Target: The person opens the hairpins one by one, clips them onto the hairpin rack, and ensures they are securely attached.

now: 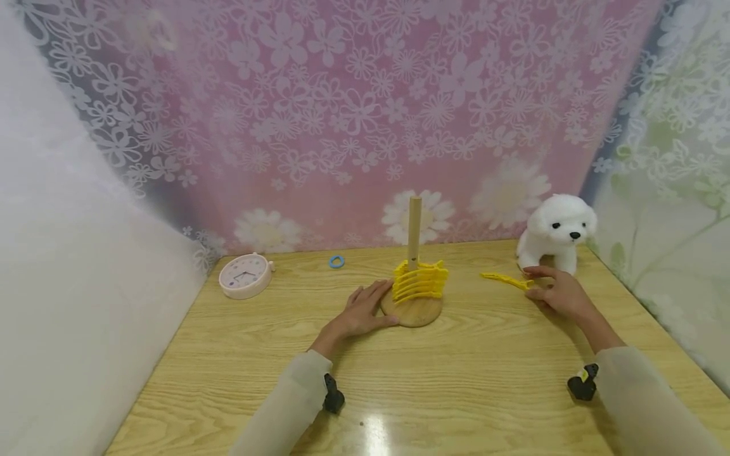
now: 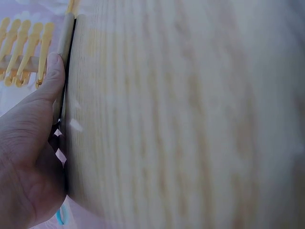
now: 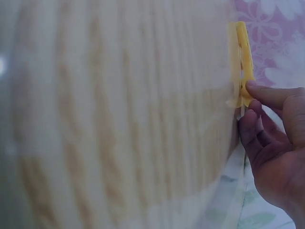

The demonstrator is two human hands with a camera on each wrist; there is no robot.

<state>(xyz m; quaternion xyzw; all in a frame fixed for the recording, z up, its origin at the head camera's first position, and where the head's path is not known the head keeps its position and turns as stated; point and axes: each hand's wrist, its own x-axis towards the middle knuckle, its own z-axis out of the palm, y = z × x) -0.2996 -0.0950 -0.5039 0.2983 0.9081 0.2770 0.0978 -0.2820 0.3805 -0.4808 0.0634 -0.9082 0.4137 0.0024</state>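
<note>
My left hand [image 1: 360, 311] rests against the left rim of a round wooden base [image 1: 416, 315], its fingers and thumb spread along the edge. From the base rises a wooden post [image 1: 414, 231], around which several curved yellow plastic pieces [image 1: 420, 282] are stacked. The left wrist view shows my thumb [image 2: 55, 71] lying straight beside the base, near the stacked pieces. Farther right, my right hand [image 1: 556, 292] pinches one end of a single yellow plastic piece [image 1: 504, 279] lying low over the table. In the right wrist view the thumb touches that piece [image 3: 244, 57], with the other fingers curled below.
A white plush dog [image 1: 556, 231] sits right behind my right hand. At the back left lie a pink round clock [image 1: 245, 277] and a small blue ring [image 1: 336, 261]. Floral cloth [image 1: 365, 126] hangs behind the wooden table [image 1: 456, 380].
</note>
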